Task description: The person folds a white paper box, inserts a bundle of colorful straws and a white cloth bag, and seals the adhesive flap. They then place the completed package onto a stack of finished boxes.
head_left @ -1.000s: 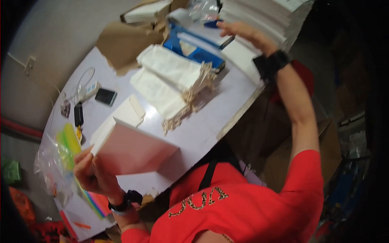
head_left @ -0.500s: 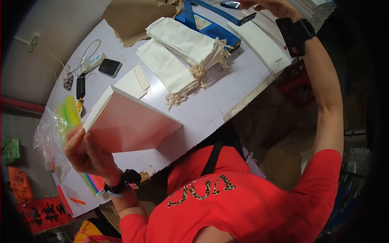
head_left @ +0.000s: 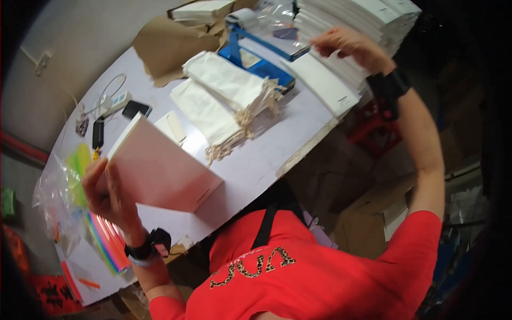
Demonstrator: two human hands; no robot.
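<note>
In the left hand [head_left: 109,194] sits a pale pink box [head_left: 160,168], fingers clamped round its near corner and its far end tilted over the white table [head_left: 256,165]. Beyond that grip lie cloth drawstring bags [head_left: 224,101] in a loose pile, then a blue tool [head_left: 256,58]. The right hand [head_left: 349,45] is well apart – fingers curled at a stack of flat white boxes [head_left: 362,21], though whether they pinch one I cannot tell.
</note>
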